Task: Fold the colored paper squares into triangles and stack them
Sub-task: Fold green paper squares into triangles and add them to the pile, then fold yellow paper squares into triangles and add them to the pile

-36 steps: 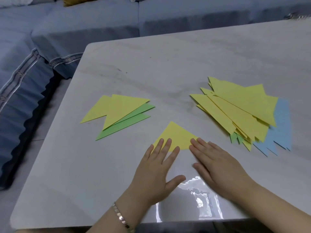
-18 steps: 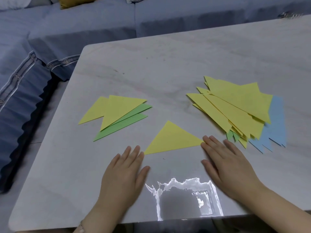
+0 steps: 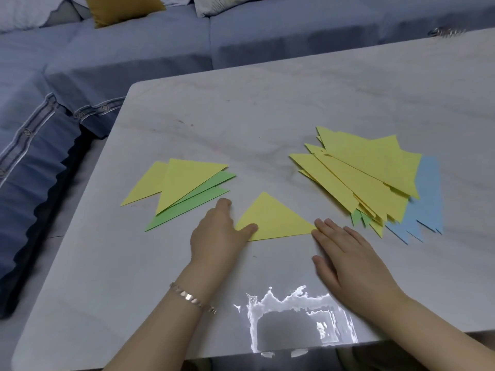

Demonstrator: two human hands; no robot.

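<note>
open tabletop (image 3: 267, 103) behind, folded stack (image 3: 187, 183) left, loose paper pile (image 3: 375, 167) right, yellow triangle (image 3: 273, 218) between them

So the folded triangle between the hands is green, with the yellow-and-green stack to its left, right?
No: the head view shows the folded triangle between the left hand and right hand is yellow, not green. The yellow-and-green stack does lie to its left.

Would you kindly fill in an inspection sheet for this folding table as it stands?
Surface: pale marble-look table, glare at near edge.
Job's things: folded yellow triangle at centre; stack of triangles left; paper pile right.
Clutter: small shiny object at far edge, unclear.
Hands: left hand thumb on triangle's corner, grip unclear; right hand flat, fingertips at other corner.
Cables: nothing seen.
Surroundings: blue sofa, mustard cushion.
</note>
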